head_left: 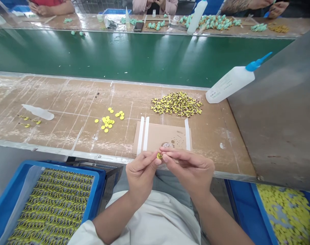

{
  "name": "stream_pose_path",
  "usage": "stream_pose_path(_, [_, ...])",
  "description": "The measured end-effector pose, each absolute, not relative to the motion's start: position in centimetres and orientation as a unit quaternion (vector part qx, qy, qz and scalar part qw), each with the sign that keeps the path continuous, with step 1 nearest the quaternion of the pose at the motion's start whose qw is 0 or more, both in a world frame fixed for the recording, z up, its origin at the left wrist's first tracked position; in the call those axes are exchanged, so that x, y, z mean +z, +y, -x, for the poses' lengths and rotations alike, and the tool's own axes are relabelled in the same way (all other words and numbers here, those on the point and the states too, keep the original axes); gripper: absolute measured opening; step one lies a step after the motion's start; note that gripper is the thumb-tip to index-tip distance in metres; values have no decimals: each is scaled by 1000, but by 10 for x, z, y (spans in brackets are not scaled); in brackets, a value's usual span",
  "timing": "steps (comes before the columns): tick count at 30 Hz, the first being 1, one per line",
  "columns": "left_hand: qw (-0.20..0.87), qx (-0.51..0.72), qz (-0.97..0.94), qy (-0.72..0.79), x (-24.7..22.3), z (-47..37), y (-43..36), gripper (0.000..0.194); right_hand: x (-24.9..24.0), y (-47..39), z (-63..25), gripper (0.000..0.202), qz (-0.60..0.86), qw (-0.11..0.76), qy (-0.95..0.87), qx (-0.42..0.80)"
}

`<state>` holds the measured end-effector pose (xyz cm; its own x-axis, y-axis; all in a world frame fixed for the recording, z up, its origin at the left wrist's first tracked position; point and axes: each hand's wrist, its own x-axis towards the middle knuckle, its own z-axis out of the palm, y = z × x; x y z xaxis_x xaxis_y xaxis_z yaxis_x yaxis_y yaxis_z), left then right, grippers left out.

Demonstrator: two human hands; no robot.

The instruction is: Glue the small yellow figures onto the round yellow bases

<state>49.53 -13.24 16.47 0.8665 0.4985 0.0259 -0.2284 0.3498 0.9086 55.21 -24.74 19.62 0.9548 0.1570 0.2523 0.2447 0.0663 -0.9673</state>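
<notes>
My left hand (pixel 142 170) pinches a small yellow disc (pixel 159 156) between thumb and fingertips, just above the table's front edge. My right hand (pixel 192 166) meets it there, thumb and fingers pressed together at the disc; whatever its fingertips grip is too small and hidden to name. Beneath the hands lies a cardboard sheet (pixel 160 134) taped down with white strips, with a shiny wet patch (pixel 167 145) on it. Farther back is a heap of small yellow and dark brown pieces (pixel 177 103). Loose yellow discs (pixel 107 120) lie to the left.
A white bottle with blue nozzle (pixel 231 84) leans by a metal panel (pixel 279 112). Blue trays hold yellow-dark pieces (pixel 52 204) at left and yellow discs (pixel 290 214) at right. A clear plastic piece (pixel 38 111) lies left. Beyond the green belt (pixel 134 58), other people work.
</notes>
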Motion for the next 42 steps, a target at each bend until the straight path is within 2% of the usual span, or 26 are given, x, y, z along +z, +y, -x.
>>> stream_pose_path(9, [813,185,-539,119,166,-493,-130,20,198,-264,-555,16,698,693,-180,-5])
stream_pose_path(14, [792,164,-582,85,169,-489,-131,27,200,-266,-553,13,692,701,-171,-21])
stream_pose_path(22, [778,214,-585,82,173,-488,-130,26,201,-259,-551,18,659,731,-178,-9])
stream_pose_path(26, [777,227,-581,88,171,-487,-129,26,200,-258,-552,14,656,730,-191,28])
stream_pose_path(33, [800,213,-555,79,168,-486,-121,26,204,-257,-558,13,658,725,-190,71])
stream_pose_path(42, [764,253,-589,63,169,-489,-125,28,203,-258,-562,16,648,733,-195,74])
